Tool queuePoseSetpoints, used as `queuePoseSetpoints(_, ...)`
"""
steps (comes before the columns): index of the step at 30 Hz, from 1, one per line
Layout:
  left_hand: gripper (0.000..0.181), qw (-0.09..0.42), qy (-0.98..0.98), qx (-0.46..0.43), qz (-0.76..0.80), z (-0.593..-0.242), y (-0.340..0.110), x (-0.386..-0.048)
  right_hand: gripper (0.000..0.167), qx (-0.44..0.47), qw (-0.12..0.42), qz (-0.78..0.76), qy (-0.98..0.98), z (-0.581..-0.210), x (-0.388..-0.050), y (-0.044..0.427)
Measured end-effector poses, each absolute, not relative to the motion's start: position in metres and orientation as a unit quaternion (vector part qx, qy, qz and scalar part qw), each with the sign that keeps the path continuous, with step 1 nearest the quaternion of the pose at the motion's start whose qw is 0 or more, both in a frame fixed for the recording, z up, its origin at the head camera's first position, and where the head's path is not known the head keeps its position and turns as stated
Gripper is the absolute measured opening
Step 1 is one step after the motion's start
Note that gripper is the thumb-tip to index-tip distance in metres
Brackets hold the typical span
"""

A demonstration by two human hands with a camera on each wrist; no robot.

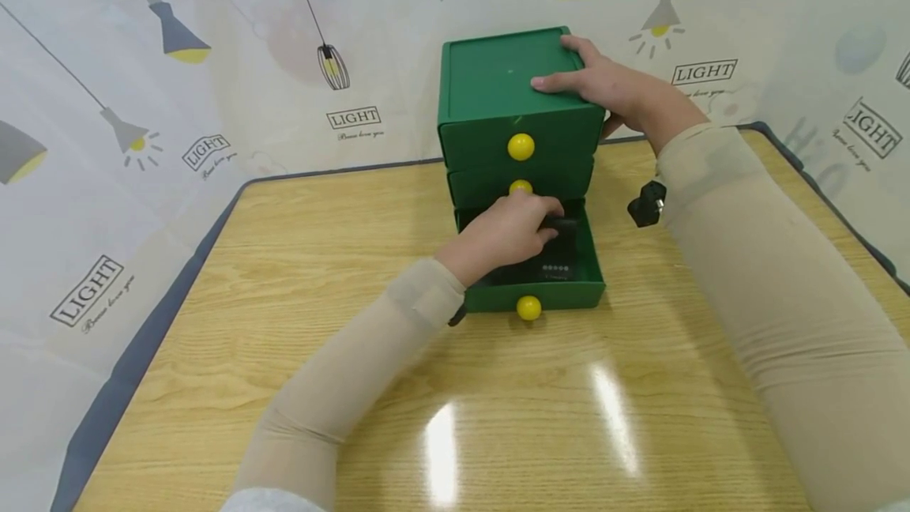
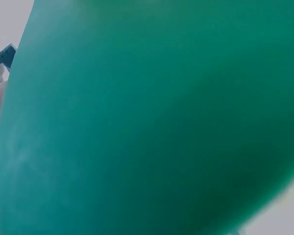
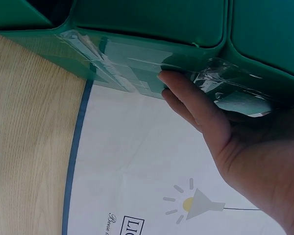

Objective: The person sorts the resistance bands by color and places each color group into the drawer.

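A green drawer unit (image 1: 490,81) with yellow round knobs stands on the table, its bottom drawer (image 1: 498,299) pulled out. My left hand (image 1: 508,231) reaches into that drawer, thumb and fingers pinching the edge of a black flat thing (image 1: 558,255) with small pale markings. Its exact kind is unclear, and the hand and wrist hide part of it. On the unit's top right corner rests my right hand (image 1: 611,89), two digits spread on the top. Other fingers lie along the taped side wall (image 3: 152,63) in the right wrist view. Blurred green fills most of the left wrist view.
The wooden table (image 1: 298,275) is bounded behind by a pale cloth (image 1: 270,117) printed with lamps. Directly above the pulled-out drawer is the shut middle drawer (image 1: 476,190). Black wrist gear (image 1: 645,205) sticks out from the right sleeve.
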State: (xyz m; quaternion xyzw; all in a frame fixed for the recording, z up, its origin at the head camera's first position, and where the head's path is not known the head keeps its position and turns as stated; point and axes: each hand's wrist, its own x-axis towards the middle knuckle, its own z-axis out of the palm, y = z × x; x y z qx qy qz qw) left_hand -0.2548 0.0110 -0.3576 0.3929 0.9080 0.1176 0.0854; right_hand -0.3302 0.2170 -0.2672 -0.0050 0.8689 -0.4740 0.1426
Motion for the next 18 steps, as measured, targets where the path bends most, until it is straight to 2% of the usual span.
queuePoseSetpoints(9,0.034,0.088,0.91,0.385,0.123,-0.357,0.008,-0.253,0.106,-0.011,0.141,-0.474,0.869,-0.267,-0.33,0.217)
queuePoseSetpoints(18,0.022,0.057,0.887,0.414,0.195,-0.335,-0.008,-0.249,0.106,-0.012,0.138,-0.473,0.87,-0.268,-0.329,0.217)
